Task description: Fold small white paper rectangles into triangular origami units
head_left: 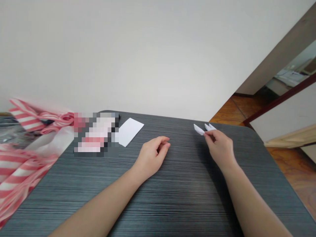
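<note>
Pinching a folded white paper piece [198,129] over the far right of the dark tabletop [182,187], my right hand [219,148] shows no lettering on it. My left hand [154,156] curls loosely, thumb near fingers, beside a blank white sheet [130,131]; the pixelated phone-shaped object [97,133] is unreadable.

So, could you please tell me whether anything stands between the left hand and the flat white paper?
Nothing visible stands between the left hand and the flat white paper; only tabletop shows there. The pixelated item lies on the paper's other side, out of that path.
</note>
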A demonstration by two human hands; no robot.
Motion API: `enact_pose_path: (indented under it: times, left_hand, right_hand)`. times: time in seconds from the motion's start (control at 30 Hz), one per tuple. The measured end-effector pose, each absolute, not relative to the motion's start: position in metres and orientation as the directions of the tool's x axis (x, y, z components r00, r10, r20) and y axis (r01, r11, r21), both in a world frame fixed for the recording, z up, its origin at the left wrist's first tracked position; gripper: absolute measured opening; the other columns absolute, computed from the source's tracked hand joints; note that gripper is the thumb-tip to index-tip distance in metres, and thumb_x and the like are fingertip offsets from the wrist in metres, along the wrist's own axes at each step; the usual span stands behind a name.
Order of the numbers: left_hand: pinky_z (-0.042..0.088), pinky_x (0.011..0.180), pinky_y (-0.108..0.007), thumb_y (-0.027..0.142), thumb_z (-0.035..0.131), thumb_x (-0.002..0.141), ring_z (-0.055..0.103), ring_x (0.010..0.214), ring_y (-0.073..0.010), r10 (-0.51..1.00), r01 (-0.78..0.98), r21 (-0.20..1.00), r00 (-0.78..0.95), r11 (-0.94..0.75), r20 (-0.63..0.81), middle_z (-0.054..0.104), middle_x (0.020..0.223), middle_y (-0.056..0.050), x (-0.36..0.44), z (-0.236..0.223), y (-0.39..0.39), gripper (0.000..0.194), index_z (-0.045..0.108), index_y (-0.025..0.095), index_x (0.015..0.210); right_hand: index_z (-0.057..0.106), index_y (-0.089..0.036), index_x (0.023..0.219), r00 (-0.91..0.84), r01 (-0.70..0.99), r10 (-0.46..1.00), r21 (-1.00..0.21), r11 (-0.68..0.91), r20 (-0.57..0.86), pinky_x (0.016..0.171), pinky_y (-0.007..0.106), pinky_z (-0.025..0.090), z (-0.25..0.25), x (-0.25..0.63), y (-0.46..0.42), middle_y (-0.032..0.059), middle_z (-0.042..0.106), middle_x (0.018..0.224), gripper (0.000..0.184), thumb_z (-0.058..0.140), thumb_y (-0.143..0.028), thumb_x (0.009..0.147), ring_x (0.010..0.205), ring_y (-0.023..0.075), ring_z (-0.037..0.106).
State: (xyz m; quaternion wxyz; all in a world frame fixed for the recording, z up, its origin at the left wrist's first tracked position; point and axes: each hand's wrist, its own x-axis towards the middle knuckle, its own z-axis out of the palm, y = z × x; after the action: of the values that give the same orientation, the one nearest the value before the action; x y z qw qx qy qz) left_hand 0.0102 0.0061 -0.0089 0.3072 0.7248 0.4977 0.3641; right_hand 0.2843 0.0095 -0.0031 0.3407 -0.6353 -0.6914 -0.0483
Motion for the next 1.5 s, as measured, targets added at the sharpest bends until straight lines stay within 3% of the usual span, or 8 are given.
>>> enact_pose_path:
  times: [0.13, 0.33, 0.6, 1.2, 1.33, 1.43, 1.5]
  left_hand:
    - [0.056, 0.071, -0.030, 0.028, 0.056, 0.092, 0.072, 0.080, -0.0186, 0.940, 0.511, 0.792, 0.246, -0.334, 0.237, 0.076, 0.090, -0.004, 0.010, -0.007, 0.006, 0.019, 0.067, 0.019, 0.104]
    - [0.055, 0.069, -0.029, 0.027, 0.055, 0.092, 0.072, 0.080, -0.0186, 0.930, 0.524, 0.771, 0.258, -0.362, 0.262, 0.075, 0.087, -0.003, 0.009, -0.009, 0.005, 0.018, 0.067, 0.019, 0.103]
    - [0.055, 0.069, -0.029, 0.025, 0.054, 0.092, 0.071, 0.081, -0.0184, 0.924, 0.527, 0.762, 0.270, -0.376, 0.270, 0.076, 0.090, -0.004, 0.007, -0.006, 0.003, 0.018, 0.067, 0.019, 0.103]
    - [0.054, 0.068, -0.029, 0.026, 0.056, 0.091, 0.070, 0.078, -0.0177, 0.924, 0.527, 0.762, 0.270, -0.377, 0.270, 0.075, 0.088, -0.002, 0.006, -0.007, 0.004, 0.017, 0.068, 0.020, 0.100]
    - [0.054, 0.070, -0.030, 0.026, 0.055, 0.092, 0.069, 0.076, -0.0175, 0.921, 0.527, 0.759, 0.282, -0.382, 0.268, 0.075, 0.087, -0.002, 0.004, -0.007, 0.004, 0.016, 0.068, 0.019, 0.100]
    - [0.054, 0.074, -0.031, 0.023, 0.053, 0.093, 0.069, 0.079, -0.0175, 0.912, 0.540, 0.736, 0.281, -0.408, 0.299, 0.075, 0.089, -0.003, 0.001, -0.007, 0.004, 0.017, 0.067, 0.019, 0.101]
    - [0.054, 0.080, -0.032, 0.023, 0.052, 0.094, 0.068, 0.086, -0.0188, 0.897, 0.571, 0.692, 0.273, -0.442, 0.347, 0.074, 0.095, -0.005, -0.004, -0.007, 0.005, 0.017, 0.066, 0.019, 0.102]
  right_hand:
    - [0.070, -0.018, 0.082, 0.088, 0.949, 0.857, -0.304, 0.082, 0.508, 0.069, 0.034, 0.047, 0.002, 0.308, 0.012, 0.0070, 0.070, 0.078, 0.019, 0.055, -0.027, 0.089, 0.072, 0.0228, 0.064]
    - [0.072, -0.016, 0.087, 0.313, 0.925, 0.766, -0.363, -0.112, 0.562, 0.071, 0.037, 0.047, -0.001, 0.345, 0.013, 0.0084, 0.070, 0.076, 0.024, 0.057, -0.034, 0.087, 0.067, 0.0235, 0.062]
    - [0.073, -0.017, 0.088, 0.419, 0.882, 0.791, -0.406, -0.238, 0.447, 0.076, 0.040, 0.047, -0.018, 0.367, 0.019, 0.0107, 0.073, 0.082, 0.025, 0.058, -0.036, 0.083, 0.075, 0.0272, 0.065]
    - [0.069, -0.016, 0.091, 0.366, 0.905, 0.842, -0.363, -0.222, 0.397, 0.074, 0.042, 0.046, -0.022, 0.367, 0.019, 0.0084, 0.066, 0.077, 0.027, 0.058, -0.038, 0.080, 0.068, 0.0244, 0.058]
    - [0.067, -0.014, 0.095, 0.302, 0.944, 0.825, -0.270, -0.189, 0.478, 0.076, 0.043, 0.047, -0.013, 0.360, 0.017, 0.0112, 0.062, 0.082, 0.025, 0.055, -0.029, 0.080, 0.076, 0.0270, 0.058]
    - [0.066, -0.014, 0.096, 0.253, 0.961, 0.727, -0.251, -0.113, 0.639, 0.080, 0.042, 0.048, 0.002, 0.337, 0.011, 0.0137, 0.063, 0.085, 0.023, 0.049, -0.022, 0.083, 0.086, 0.0297, 0.060]
    - [0.065, -0.016, 0.100, 0.198, 0.963, 0.716, -0.270, -0.015, 0.669, 0.075, 0.039, 0.050, 0.011, 0.316, 0.005, 0.0133, 0.065, 0.089, 0.023, 0.049, -0.025, 0.088, 0.079, 0.0264, 0.061]
